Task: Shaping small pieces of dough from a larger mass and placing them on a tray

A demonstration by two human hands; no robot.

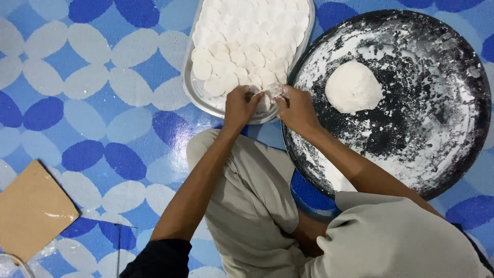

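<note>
Brown cardboard, a flat square sheet [32,208], is seen at the far left, lying on the blue-and-white patterned floor covering [92,103]. Just below it, at the bottom corner, the curved edge of a clear glass object [15,265] is partly cut off by the frame.

Further right, a silver metal tray [191,85] is laid on the floor, and it is filled with overlapping rows of small round white dough discs [247,36]. At the tray's near edge the left hand [241,107] is held with its fingers curled inward, and a small piece of white dough [263,93] is pinched at the fingertips. The right hand [297,109] is brought up close beside it, and the same small piece is gripped between its thumb and fingers, so that the dough is held between both hands just over the tray's rim. Whether the piece touches the discs beneath cannot be told.

Below the hands, a bent knee in light grey trousers [247,206] is seen, and a dark sleeve [159,257] is visible at the left arm.

At the right, a large round black pan dusted with white flour [453,103] is set just beside the tray. A rounded lump of white dough [353,86] is resting on it, apart from the hands.
</note>
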